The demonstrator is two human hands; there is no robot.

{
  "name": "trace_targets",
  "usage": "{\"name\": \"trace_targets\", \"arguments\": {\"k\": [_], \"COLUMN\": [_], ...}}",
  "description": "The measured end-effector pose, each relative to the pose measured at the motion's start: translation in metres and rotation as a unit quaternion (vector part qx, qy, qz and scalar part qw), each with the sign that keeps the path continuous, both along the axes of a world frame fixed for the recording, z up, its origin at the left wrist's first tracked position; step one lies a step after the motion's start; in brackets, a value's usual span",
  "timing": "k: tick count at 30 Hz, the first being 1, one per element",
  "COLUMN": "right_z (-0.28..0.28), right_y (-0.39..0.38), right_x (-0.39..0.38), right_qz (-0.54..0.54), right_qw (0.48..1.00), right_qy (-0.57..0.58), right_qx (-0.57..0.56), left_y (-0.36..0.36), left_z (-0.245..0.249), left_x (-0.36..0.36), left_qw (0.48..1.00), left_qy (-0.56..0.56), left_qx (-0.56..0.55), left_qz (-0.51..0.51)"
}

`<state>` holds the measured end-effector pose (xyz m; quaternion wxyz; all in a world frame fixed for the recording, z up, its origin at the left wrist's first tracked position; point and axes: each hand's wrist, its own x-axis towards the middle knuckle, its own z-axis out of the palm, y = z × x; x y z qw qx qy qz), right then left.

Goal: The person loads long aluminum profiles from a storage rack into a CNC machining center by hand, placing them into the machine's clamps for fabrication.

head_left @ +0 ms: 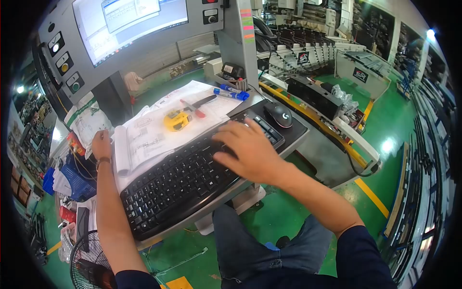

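My right hand (248, 149) is over the right part of the black keyboard (175, 183), fingers spread above the number keys and holding nothing. My left hand (101, 144) is at the left edge of the desk, beside the rolled edge of the paper drawings (149, 130). Its fingers are curled in, and what they hold, if anything, is hidden. On the drawings lie a yellow tape measure (177, 120), a red-and-clear pen (193, 109) and a dark-handled tool (206, 100). A black mouse (278, 114) sits right of the keyboard.
A lit monitor (130, 21) in a grey panel with push buttons (64, 62) stands behind the desk. Blue markers (235, 92) lie at the back. Left are a plastic bag (90, 120), a blue basket (79, 176) and a fan (94, 262). Machinery (315, 96) stands right.
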<state>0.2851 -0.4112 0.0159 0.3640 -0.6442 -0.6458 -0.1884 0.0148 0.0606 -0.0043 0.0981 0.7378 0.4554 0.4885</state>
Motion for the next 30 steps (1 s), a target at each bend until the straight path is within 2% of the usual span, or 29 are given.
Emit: {"name": "trace_targets", "arguments": {"k": [3, 14, 17, 20, 23, 26, 29, 30], "right_z": [-0.002, 0.001, -0.004, -0.002, 0.008, 0.008, -0.007, -0.020], "right_y": [0.006, -0.035, -0.036, -0.035, -0.031, -0.027, -0.027, -0.023], "right_x": [-0.013, 0.051, 0.054, 0.060, 0.087, 0.120, 0.134, 0.152], "right_qz": [0.012, -0.094, -0.115, -0.101, -0.085, -0.133, -0.126, -0.095], "right_qw": [0.997, 0.994, 0.991, 0.992, 0.992, 0.984, 0.974, 0.970], "right_qy": [-0.075, 0.005, -0.060, -0.039, 0.067, 0.077, 0.171, 0.215], "right_qx": [-0.008, 0.062, 0.046, 0.062, 0.063, 0.094, 0.081, 0.064], "left_y": [0.007, 0.015, 0.010, 0.028, 0.025, 0.016, 0.004, 0.000], "left_z": [-0.003, -0.008, -0.005, -0.017, -0.015, -0.012, -0.007, -0.005], "left_x": [-0.001, -0.001, -0.001, -0.006, -0.005, -0.001, 0.002, 0.003], "left_qw": [1.000, 0.999, 1.000, 0.998, 0.998, 0.999, 0.999, 1.000], "left_qy": [-0.005, -0.021, -0.014, 0.013, 0.025, 0.006, -0.019, -0.024], "left_qx": [0.009, 0.000, 0.009, 0.061, 0.064, 0.037, 0.025, 0.014], "left_qz": [-0.013, -0.027, -0.024, -0.015, 0.007, 0.010, 0.010, 0.007]}}
